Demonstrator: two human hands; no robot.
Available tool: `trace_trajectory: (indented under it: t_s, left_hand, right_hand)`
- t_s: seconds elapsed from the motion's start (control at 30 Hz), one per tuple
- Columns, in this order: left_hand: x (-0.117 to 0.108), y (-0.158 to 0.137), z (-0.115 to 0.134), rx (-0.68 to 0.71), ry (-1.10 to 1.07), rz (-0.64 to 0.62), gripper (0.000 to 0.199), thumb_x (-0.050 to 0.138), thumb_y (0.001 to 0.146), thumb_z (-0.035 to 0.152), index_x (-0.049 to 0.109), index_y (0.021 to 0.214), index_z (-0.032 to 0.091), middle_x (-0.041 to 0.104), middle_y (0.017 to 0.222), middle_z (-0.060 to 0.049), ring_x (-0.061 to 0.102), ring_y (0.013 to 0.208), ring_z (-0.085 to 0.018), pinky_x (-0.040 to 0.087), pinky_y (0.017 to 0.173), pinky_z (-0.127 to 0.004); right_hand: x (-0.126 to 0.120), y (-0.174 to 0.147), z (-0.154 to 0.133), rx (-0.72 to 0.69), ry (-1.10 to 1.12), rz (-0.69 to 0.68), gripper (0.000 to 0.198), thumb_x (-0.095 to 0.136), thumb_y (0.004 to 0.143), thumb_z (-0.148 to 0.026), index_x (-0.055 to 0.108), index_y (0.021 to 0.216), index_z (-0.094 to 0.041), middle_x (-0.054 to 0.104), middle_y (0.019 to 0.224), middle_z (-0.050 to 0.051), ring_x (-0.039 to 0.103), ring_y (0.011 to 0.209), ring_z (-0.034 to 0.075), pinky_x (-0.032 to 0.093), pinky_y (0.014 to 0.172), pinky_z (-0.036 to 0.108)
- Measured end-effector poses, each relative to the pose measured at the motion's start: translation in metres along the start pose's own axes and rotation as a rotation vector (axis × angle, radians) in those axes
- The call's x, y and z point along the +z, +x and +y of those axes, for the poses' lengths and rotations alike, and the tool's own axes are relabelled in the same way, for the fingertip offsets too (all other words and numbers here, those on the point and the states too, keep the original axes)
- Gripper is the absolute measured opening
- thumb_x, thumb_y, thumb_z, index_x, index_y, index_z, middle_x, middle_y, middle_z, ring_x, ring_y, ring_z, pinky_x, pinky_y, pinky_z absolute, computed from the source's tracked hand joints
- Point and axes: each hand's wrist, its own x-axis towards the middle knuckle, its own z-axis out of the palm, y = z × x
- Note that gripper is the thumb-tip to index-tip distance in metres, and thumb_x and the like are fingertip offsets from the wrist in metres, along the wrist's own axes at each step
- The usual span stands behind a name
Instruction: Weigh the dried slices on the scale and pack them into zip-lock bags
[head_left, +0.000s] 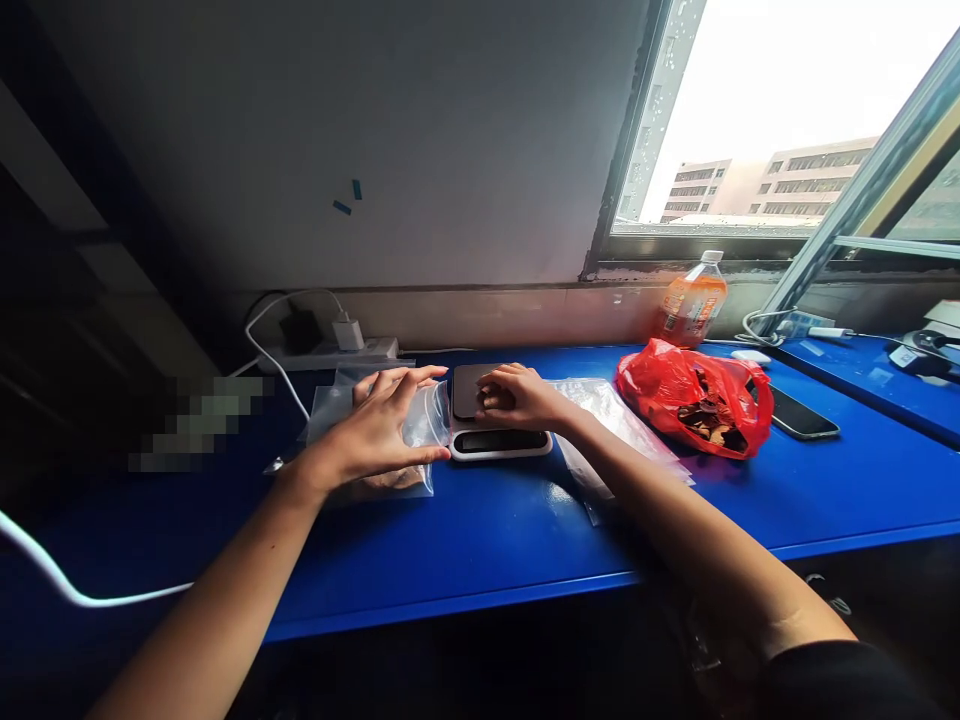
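Note:
In the head view, a small digital kitchen scale with a dark square plate lies on the blue table between my hands. My right hand is over the right part of the plate, its fingers curled together; whatever is in them is hidden. My left hand stands left of the scale, with thumb and fingers spread apart. Beneath it lies a clear plastic zip bag, with something brownish showing inside. More clear plastic bags lie flat to the right of the scale, partly under my right forearm.
A red plastic bag holding brown, dried-looking pieces sits to the right on the blue table. Near it are a phone and an orange drink bottle. A power strip with a white charger and cables stands at the back left.

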Motion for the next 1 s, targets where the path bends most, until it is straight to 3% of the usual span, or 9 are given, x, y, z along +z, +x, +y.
trace_trajectory:
  t_s: [0.2,0.37,0.47,0.57,0.63,0.7,0.77,0.87,1.0]
  left_hand:
    - [0.002,0.001,-0.006,-0.006,-0.189,-0.001,0.100,0.078,0.062,0.062,0.028,0.144,0.030,0.050,0.140,-0.013,0.038,0.136,-0.038,0.029,0.110,-0.059]
    - [0.004,0.002,-0.009,0.000,-0.395,0.045,0.105,0.078,0.063,0.061,0.023,0.146,0.028,0.054,0.136,-0.016,0.050,0.129,-0.036,0.040,0.106,-0.056]
    - [0.006,0.002,-0.006,0.000,-0.427,0.083,0.105,0.079,0.063,0.058,0.024,0.146,0.027,0.054,0.136,-0.016,0.051,0.128,-0.035,0.042,0.106,-0.054]
    - [0.012,0.002,-0.001,0.036,-0.459,0.096,0.105,0.080,0.064,0.056,0.022,0.146,0.027,0.052,0.138,-0.017,0.052,0.128,-0.034,0.042,0.106,-0.053]
    - [0.017,0.003,0.002,0.049,-0.472,0.138,0.106,0.081,0.063,0.054,0.021,0.146,0.028,0.050,0.140,-0.017,0.049,0.131,-0.035,0.040,0.108,-0.055]
    - [0.022,0.004,0.004,0.043,-0.484,0.168,0.105,0.082,0.062,0.053,0.021,0.145,0.028,0.049,0.141,-0.018,0.047,0.133,-0.035,0.037,0.109,-0.057]
    - [0.025,0.004,0.005,0.029,-0.496,0.159,0.105,0.082,0.062,0.051,0.022,0.145,0.027,0.049,0.141,-0.018,0.048,0.131,-0.035,0.038,0.108,-0.057]
    - [0.025,0.004,0.007,0.021,-0.510,0.134,0.107,0.084,0.061,0.048,0.021,0.145,0.027,0.050,0.139,-0.018,0.051,0.128,-0.035,0.042,0.105,-0.055]
    - [0.021,0.004,0.008,-0.019,-0.589,0.091,0.104,0.082,0.066,0.048,0.018,0.146,0.030,0.052,0.137,-0.016,0.055,0.123,-0.033,0.046,0.101,-0.054]
  right_hand:
    - [0.005,0.001,0.000,0.064,-0.019,0.161,0.017,0.065,0.080,-0.025,0.063,0.095,-0.017,0.066,0.086,0.005,0.056,0.083,0.017,0.042,0.081,0.030]
    - [0.005,0.003,0.002,0.262,-0.006,0.192,0.010,0.059,0.072,-0.015,0.060,0.081,-0.019,0.059,0.080,0.003,0.051,0.079,0.017,0.040,0.075,0.028]
    - [0.001,0.003,0.004,0.409,0.029,0.258,0.004,0.055,0.071,-0.018,0.055,0.075,-0.020,0.057,0.077,0.003,0.050,0.074,0.017,0.038,0.070,0.028]
    - [-0.011,0.003,-0.004,0.602,0.206,0.330,0.005,0.052,0.072,-0.024,0.052,0.074,-0.020,0.057,0.074,0.002,0.051,0.071,0.016,0.038,0.063,0.027]
    - [-0.021,0.004,-0.017,0.652,0.362,0.327,0.011,0.048,0.075,-0.029,0.052,0.077,-0.019,0.058,0.074,0.002,0.053,0.067,0.014,0.038,0.057,0.024]
    - [-0.034,0.007,-0.035,0.626,0.546,0.234,0.014,0.047,0.075,-0.032,0.053,0.077,-0.019,0.059,0.073,0.002,0.054,0.063,0.013,0.036,0.050,0.022]
    - [-0.045,0.013,-0.053,0.577,0.711,0.018,0.013,0.052,0.072,-0.030,0.057,0.075,-0.019,0.060,0.070,0.002,0.054,0.059,0.012,0.034,0.045,0.022]
    - [-0.057,0.025,-0.072,0.521,0.700,-0.257,0.010,0.057,0.069,-0.026,0.061,0.067,-0.017,0.059,0.062,0.003,0.050,0.052,0.012,0.032,0.041,0.023]
    - [-0.061,0.043,-0.082,0.579,0.679,-0.359,0.015,0.060,0.075,-0.025,0.063,0.066,-0.014,0.062,0.062,0.005,0.055,0.052,0.012,0.038,0.041,0.022]
